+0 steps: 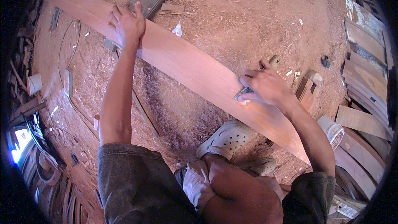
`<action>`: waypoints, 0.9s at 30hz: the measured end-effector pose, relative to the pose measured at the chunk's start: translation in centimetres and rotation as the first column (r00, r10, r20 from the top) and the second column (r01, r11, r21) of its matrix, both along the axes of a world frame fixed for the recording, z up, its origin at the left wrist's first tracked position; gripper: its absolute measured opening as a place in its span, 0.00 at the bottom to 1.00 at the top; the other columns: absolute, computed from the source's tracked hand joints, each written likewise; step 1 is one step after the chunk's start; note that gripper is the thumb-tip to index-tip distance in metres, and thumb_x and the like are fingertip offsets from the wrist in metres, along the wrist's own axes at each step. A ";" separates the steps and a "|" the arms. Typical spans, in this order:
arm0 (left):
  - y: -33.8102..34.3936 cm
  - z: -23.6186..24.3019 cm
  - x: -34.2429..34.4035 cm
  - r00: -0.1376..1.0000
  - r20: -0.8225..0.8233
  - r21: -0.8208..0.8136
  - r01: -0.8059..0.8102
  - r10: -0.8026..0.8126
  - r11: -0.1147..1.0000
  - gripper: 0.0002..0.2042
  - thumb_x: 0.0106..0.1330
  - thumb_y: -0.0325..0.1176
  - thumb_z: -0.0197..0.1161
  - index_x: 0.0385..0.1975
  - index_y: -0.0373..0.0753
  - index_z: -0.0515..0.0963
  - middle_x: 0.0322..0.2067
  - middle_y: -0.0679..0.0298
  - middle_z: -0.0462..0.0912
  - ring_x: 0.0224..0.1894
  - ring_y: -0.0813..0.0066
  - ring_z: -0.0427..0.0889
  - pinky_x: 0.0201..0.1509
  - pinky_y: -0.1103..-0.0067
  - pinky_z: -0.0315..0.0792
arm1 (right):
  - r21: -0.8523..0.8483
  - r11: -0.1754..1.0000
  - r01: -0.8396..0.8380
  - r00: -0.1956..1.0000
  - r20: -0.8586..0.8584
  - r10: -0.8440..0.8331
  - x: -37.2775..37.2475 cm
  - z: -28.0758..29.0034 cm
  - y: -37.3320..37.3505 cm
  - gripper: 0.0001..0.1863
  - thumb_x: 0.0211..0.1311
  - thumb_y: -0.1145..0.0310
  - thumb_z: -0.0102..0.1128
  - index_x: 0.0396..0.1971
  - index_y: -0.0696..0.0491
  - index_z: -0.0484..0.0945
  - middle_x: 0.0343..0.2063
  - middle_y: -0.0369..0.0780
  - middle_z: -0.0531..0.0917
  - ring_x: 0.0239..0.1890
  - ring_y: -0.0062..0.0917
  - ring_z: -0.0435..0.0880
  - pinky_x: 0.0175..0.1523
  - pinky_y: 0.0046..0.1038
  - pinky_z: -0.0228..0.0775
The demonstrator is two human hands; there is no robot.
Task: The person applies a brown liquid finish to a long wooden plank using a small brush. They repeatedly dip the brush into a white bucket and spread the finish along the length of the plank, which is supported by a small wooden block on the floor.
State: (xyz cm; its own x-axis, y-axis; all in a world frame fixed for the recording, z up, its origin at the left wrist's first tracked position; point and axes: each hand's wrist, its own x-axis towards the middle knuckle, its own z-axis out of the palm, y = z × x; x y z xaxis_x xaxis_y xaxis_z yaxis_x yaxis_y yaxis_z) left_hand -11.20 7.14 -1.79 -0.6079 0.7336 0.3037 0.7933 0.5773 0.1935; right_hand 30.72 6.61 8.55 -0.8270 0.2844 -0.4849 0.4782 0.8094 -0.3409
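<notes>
My left hand (127,24) lies flat, fingers spread, on the upper face of a long reddish wooden plank (182,64) near its far end, pressing down and gripping nothing. The plank runs slantwise across the sawdust-covered floor (232,16), from the upper left toward the lower right. My right hand (265,87) is curled tight around a small metal scraping tool (242,94), its blade set against the plank's near edge, where a pale patch shows. A small white glue bottle (177,29) sits just beyond the plank's far edge. My foot in a pale perforated clog (226,138) stands beside the plank's near edge.
</notes>
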 end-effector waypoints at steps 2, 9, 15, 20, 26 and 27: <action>0.1 -0.1 0.0 1.000 -0.001 -0.022 -0.010 0.010 1.000 0.34 0.71 0.63 0.43 0.62 0.41 0.72 0.70 0.47 0.58 0.74 0.49 0.51 0.74 0.48 0.41 | 0.010 1.000 0.004 1.000 0.003 -0.004 -0.1 -0.2 0.2 0.26 0.52 0.43 0.63 0.42 0.50 0.79 0.37 0.40 0.81 0.43 0.33 0.84 0.63 0.44 0.58; 0.0 0.0 -0.4 1.000 -0.014 -0.044 -0.014 0.014 0.999 0.32 0.71 0.63 0.43 0.62 0.43 0.73 0.71 0.47 0.58 0.74 0.50 0.52 0.75 0.49 0.41 | 0.042 0.999 0.034 0.997 -0.065 -0.031 -1.5 0.3 0.9 0.22 0.54 0.48 0.63 0.41 0.50 0.81 0.41 0.40 0.83 0.47 0.31 0.85 0.66 0.47 0.59; 0.0 0.3 0.2 1.000 0.011 -0.026 -0.003 0.004 1.000 0.34 0.71 0.62 0.42 0.61 0.39 0.74 0.70 0.46 0.58 0.74 0.48 0.52 0.74 0.49 0.41 | 0.061 0.998 -0.010 1.000 -0.028 0.011 -1.6 -1.1 0.7 0.20 0.55 0.53 0.64 0.43 0.50 0.80 0.40 0.39 0.84 0.47 0.31 0.85 0.67 0.48 0.58; -0.1 -0.4 -0.5 0.999 -0.026 -0.032 -0.027 0.026 0.999 0.31 0.71 0.63 0.43 0.60 0.46 0.75 0.70 0.46 0.59 0.74 0.49 0.52 0.74 0.49 0.42 | 0.048 0.999 0.026 1.000 -0.016 -0.026 -0.9 -0.5 1.4 0.32 0.52 0.38 0.61 0.42 0.53 0.78 0.38 0.41 0.82 0.48 0.35 0.82 0.65 0.45 0.55; 0.1 -0.2 -0.2 1.000 -0.011 -0.033 -0.023 0.023 0.999 0.32 0.71 0.63 0.43 0.61 0.45 0.74 0.70 0.47 0.58 0.74 0.49 0.52 0.74 0.49 0.42 | 0.007 0.999 0.040 0.999 0.019 -0.040 0.2 -0.6 0.0 0.32 0.51 0.37 0.61 0.40 0.53 0.78 0.37 0.41 0.82 0.47 0.36 0.82 0.65 0.46 0.55; 0.2 -0.2 -0.1 1.000 -0.007 -0.031 -0.022 0.022 0.999 0.32 0.71 0.63 0.42 0.61 0.44 0.74 0.70 0.47 0.58 0.74 0.49 0.52 0.74 0.49 0.42 | 0.015 0.999 0.046 0.999 0.021 -0.046 0.4 -1.0 0.0 0.32 0.52 0.37 0.61 0.39 0.53 0.78 0.37 0.41 0.82 0.47 0.35 0.83 0.65 0.45 0.55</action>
